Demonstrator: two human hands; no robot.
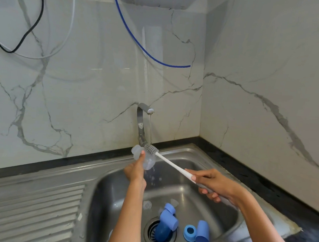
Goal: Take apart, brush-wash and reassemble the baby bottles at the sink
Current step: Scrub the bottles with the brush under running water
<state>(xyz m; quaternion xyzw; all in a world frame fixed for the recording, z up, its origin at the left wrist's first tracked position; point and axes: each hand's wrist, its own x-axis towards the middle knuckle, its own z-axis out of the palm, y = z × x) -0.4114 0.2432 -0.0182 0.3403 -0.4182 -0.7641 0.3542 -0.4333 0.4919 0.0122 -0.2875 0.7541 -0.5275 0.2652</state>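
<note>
My left hand (pixel 136 171) grips a clear baby bottle (pixel 142 157), held tilted under the tap (pixel 143 119), from which a thin stream of water runs. My right hand (pixel 211 184) grips the white handle of a bottle brush (pixel 171 164); its grey bristle head lies against the bottle's upper side. Down in the steel sink (pixel 113 183) lie several blue bottle parts: a cap (pixel 169 217) over the drain, a ring (pixel 190 233), another cap (pixel 202 233), plus clear teats (pixel 147 204).
A ribbed steel draining board (pixel 31 212) lies left of the basin. A black counter edge (pixel 263 183) runs along the marble walls. A blue hose (pixel 141 41) and cables hang from above the tap.
</note>
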